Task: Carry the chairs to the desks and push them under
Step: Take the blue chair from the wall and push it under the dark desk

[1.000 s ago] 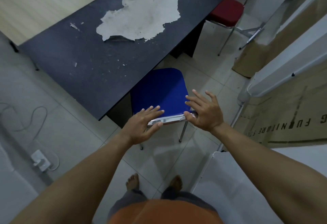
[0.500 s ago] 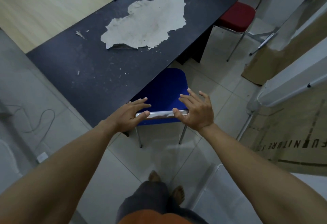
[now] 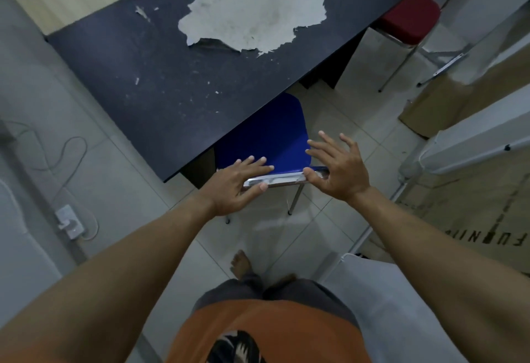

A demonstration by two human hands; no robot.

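Hands first: the left hand (image 3: pixel 239 183) lies flat and spread on the chrome top rail (image 3: pixel 282 179) of the blue chair (image 3: pixel 269 138), fingers splayed forward over the backrest, thumb along the near side of the rail — pressing, not gripping. The right hand (image 3: pixel 339 169) is also wide open, its fingers fanned out; the thumb touches the rail's right end, while the other fingers hover past the backrest's edge. Both forearms reach straight out from the body, roughly parallel, palms down.

The chair sits partly under the dark desk (image 3: pixel 160 81), its backrest and rear legs sticking out onto the tiled floor (image 3: pixel 137 196). A red chair (image 3: pixel 408 18) stands at the desk's far right corner. Cardboard (image 3: pixel 473 219) at the right carries upside-down lettering, "FURNI" being the legible part.
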